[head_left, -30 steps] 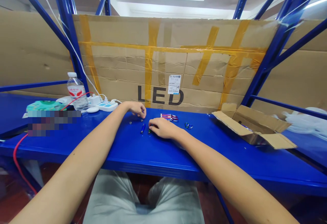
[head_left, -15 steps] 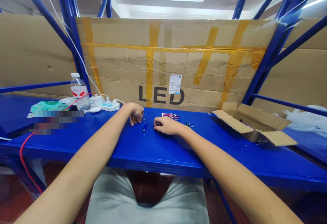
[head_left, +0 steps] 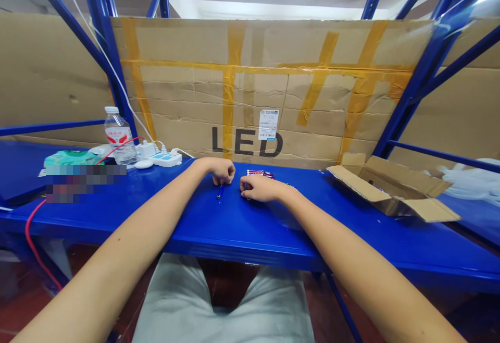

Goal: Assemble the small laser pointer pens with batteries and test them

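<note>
My left hand (head_left: 223, 171) is closed, its fingers curled down at the far end of a slim blue tube with a metallic tip (head_left: 220, 192). That tube lies on the blue table (head_left: 234, 228), and whatever the fingertips hold is hidden. To its right, my right hand (head_left: 258, 187) rests low with fingers curled inward. Something small and dark shows beneath it, too covered to name. Just behind the right hand lie several slim red and purple shiny sticks (head_left: 255, 172) side by side.
An open cardboard box (head_left: 394, 186) stands on the right. Further left are a water bottle (head_left: 119, 137), a white power strip (head_left: 166, 159), a green packet (head_left: 70, 158) and a red cable (head_left: 30, 228). A large cardboard sheet (head_left: 187, 98) walls off the back.
My left hand has shifted right, now over the tube's far end, covering a small item seen there before. My right hand stays nearly in place; green and blue clips behind its wrist are now mostly hidden.
</note>
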The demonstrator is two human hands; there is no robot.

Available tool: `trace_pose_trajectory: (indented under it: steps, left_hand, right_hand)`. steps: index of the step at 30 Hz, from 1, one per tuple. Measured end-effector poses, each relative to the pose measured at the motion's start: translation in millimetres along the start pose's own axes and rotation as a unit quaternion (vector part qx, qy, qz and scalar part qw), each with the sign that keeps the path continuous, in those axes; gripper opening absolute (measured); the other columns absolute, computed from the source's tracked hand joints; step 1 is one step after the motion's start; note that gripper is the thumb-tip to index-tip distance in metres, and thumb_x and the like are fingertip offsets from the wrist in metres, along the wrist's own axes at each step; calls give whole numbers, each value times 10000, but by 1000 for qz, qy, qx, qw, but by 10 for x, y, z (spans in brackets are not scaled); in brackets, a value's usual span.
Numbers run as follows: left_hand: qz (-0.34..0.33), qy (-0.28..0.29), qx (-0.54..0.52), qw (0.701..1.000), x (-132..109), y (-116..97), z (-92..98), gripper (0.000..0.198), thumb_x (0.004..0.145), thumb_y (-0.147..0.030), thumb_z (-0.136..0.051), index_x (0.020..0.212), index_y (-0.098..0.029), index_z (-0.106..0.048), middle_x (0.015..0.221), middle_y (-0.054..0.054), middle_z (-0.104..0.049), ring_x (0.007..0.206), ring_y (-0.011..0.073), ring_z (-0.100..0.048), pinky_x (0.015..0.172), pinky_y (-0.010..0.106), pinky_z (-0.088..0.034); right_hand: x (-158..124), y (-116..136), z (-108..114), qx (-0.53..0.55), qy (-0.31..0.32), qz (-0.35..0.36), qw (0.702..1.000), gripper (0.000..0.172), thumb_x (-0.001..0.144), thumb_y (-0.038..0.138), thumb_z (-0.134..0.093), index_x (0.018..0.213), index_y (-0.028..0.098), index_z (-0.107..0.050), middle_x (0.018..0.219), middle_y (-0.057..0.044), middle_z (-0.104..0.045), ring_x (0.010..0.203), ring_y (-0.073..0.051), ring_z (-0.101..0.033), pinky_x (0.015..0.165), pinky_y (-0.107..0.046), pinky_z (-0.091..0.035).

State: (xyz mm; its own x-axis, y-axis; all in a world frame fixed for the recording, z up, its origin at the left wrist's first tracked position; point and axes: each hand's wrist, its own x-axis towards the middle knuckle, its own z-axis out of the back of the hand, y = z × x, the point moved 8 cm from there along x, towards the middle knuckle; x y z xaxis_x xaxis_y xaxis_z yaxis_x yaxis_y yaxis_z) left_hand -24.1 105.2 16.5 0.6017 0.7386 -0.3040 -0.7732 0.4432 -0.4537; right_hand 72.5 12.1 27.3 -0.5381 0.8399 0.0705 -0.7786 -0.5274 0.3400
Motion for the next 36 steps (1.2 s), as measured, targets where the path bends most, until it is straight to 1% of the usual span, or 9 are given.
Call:
trace_pose_trajectory:
  steps: [3, 7, 11, 14, 18, 22, 26, 32, 36]
  left_hand:
    - [-59, -26, 61, 996, -35, -144, 64, 115, 624, -209, -638, 731, -169, -651, 723, 21, -677, 677, 147, -602, 626, 229, -462]
    - [-145, -115, 72, 980, -93, -397, 169, 119, 671, -238, -598, 759, -160, -618, 722, -2, -642, 662, 123, -554, 609, 219, -411]
    - [-191, -168, 51, 966, -123, -614, 128, 123, 651, -192, -591, 768, -155, -602, 719, -11, -610, 654, 118, -523, 593, 224, -383]
    - [-212, -153, 78, 962, -121, -775, -32, 119, 626, -155, -627, 744, -154, -622, 689, -17, -608, 656, 122, -526, 591, 231, -362]
    - [-226, -94, 74, 967, -113, -965, -289, 117, 637, -162, -698, 749, -157, -665, 681, -11, -647, 652, 125, -567, 598, 232, -381]
    - [-243, -77, 78, 964, -117, -1087, -415, 111, 681, -142, -690, 788, -157, -715, 743, 10, -702, 693, 132, -619, 643, 226, -419]
    - [-257, -68, 54, 962, -106, -1075, -409, 131, 705, -147, -673, 817, -162, -739, 794, 17, -733, 738, 144, -647, 679, 224, -443]
    - [-213, -232, 128, 940, -19, -920, -191, 183, 749, -108, -576, 825, -141, -739, 809, 58, -729, 736, 161, -630, 664, 241, -432]
    - [-200, -266, 179, 926, 88, -875, -203, 210, 802, -141, -556, 880, -147, -751, 884, 92, -732, 798, 187, -637, 714, 256, -444]
  right_hand:
    - [-54, -17, 31, -10, 27, -11, 1000, 79, 767, 180, -611, 843, 201, -604, 833, -16, -671, 719, -143, -587, 587, -219, -383]
    - [-114, -96, 16, -15, 92, -48, 995, 110, 701, 163, -614, 803, 190, -583, 801, -19, -670, 686, -145, -594, 562, -221, -403]
    - [-194, -210, 77, 72, 141, -69, 985, 274, 644, 171, -643, 914, 174, -595, 699, 6, -643, 568, -128, -576, 528, -227, -428]
    - [-276, -306, 307, 139, 99, -39, 985, 391, 643, 172, -615, 1034, 165, -622, 674, 27, -625, 552, -114, -547, 533, -228, -431]
    - [-406, -578, 539, 164, 44, -46, 984, 203, 691, 231, -562, 831, 141, -678, 596, 25, -565, 526, -98, -478, 518, -231, -396]
    - [-419, -803, 593, 166, -2, -73, 983, 116, 682, 228, -560, 736, 149, -626, 577, 23, -556, 508, -92, -456, 494, -228, -362]
    - [-368, -869, 547, 147, -14, -94, 985, 44, 666, 198, -573, 693, 163, -568, 563, 13, -571, 508, -104, -487, 480, -227, -363]
    - [-303, -873, 539, 122, -44, -99, 987, 44, 687, 195, -594, 703, 174, -559, 586, -3, -618, 508, -121, -522, 480, -238, -372]
    - [-265, -878, 571, 94, -94, -97, 986, 56, 692, 190, -592, 718, 180, -544, 587, 3, -618, 556, -132, -557, 505, -232, -385]
